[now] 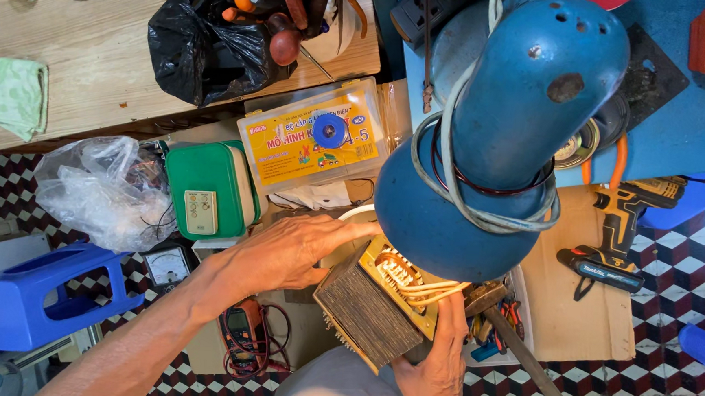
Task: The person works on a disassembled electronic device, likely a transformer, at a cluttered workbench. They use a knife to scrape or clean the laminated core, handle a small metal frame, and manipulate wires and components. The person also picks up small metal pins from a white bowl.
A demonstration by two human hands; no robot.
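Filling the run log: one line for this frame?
left hand: resting on transformer | right hand: gripping its side | blue lamp: lit overhead | multimeter: below left hand

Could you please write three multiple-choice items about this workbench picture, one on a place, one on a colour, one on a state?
1. Where does the cordless drill lie?
A. on a sheet of cardboard to the right of the lamp
B. on the wooden table
C. inside the black bag

2. What colour is the lamp shade above the hands?
A. red
B. blue
C. white

3. How is the transformer held?
A. lying untouched on the floor
B. hanging from a wire
C. between both hands, the left hand on its upper left side, the right hand at its lower right

Answers:
1 A, as the drill rests on brown cardboard at the right.
2 B, as the metal shade is painted blue.
3 C, as both hands touch the block of laminated plates with copper windings.
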